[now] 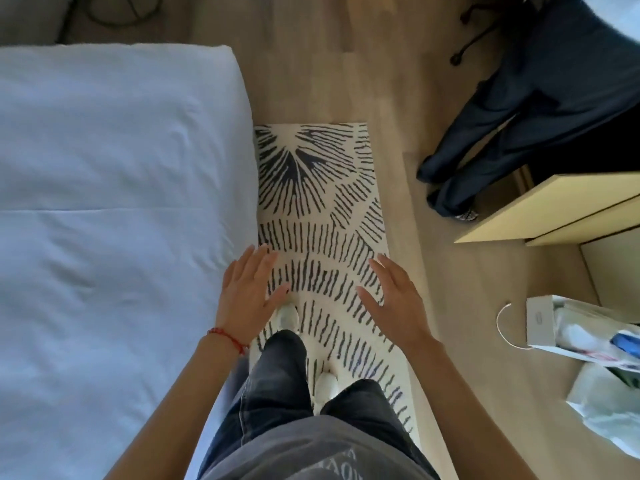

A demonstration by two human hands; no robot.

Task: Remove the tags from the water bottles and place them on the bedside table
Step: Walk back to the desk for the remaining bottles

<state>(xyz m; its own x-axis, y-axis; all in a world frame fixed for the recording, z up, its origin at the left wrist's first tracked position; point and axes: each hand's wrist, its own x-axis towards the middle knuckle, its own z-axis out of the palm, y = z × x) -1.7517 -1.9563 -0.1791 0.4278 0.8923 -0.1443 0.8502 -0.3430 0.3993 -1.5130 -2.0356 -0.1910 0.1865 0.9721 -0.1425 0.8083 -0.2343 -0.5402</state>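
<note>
My left hand (247,289) and my right hand (394,299) are stretched out in front of me, palms down, fingers straight, holding nothing. They hover above a patterned rug (322,202) beside the bed. No water bottle with a tag can be made out. A white paper bag (568,327) on the floor at the right holds white and blue items that are too blurred to name. A pale wooden piece of furniture (554,209) stands at the right.
A bed with white bedding (104,202) fills the left. Another person in dark trousers (519,126) stands at the upper right on the wooden floor (346,64). More plastic-wrapped items (609,410) lie at the lower right. My legs and white shoes are on the rug.
</note>
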